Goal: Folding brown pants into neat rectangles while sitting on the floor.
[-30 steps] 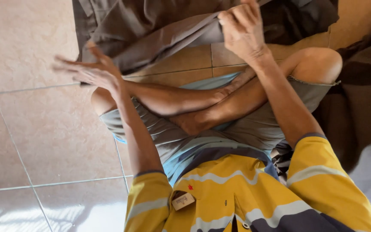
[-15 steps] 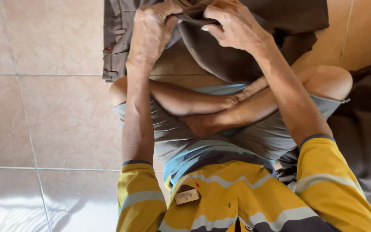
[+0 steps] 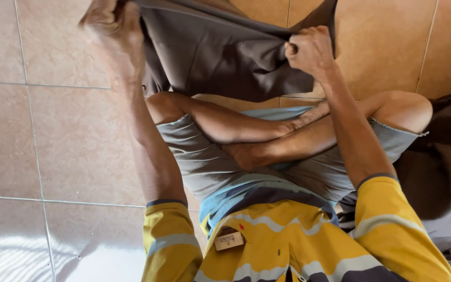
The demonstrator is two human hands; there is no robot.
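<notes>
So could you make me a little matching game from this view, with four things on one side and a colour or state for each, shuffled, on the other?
Things:
1. cloth
2. right hand
3. floor tiles
4. shirt sleeve

Colour or state:
A. pale beige, glossy
B. yellow with grey stripes
C. dark grey, held up and stretched
D. closed in a fist on the cloth's edge

Pairs: 1-C, 2-D, 3-A, 4-B. The left hand grips the cloth's other end, blurred.

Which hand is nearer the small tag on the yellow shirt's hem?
Right, narrowly. The right hand grips the grey cloth up-right of the tag; the blurred left hand grips it farther up-left.
</notes>
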